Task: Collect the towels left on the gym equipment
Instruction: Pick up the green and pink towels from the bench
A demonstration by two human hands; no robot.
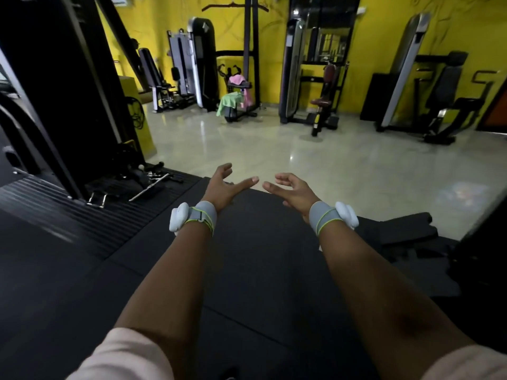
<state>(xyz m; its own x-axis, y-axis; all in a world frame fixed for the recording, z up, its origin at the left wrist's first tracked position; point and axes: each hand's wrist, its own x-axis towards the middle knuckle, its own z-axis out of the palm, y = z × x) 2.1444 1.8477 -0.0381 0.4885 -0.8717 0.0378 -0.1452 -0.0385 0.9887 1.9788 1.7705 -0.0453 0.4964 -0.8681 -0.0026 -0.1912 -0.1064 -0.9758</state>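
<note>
Glare is streaking the pale floor (315, 160) ahead of me; the black mats (247, 256) are sitting dim, far machines are blurring softly, and edges are bowing from my wide lens.

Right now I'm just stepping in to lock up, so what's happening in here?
A person is standing on the black floor mat with both arms stretched forward, left hand and right hand open and holding nothing. Across the pale floor, a pink towel and a green towel are draped over a machine by the yellow wall. Neither towel has been collected yet.
</note>
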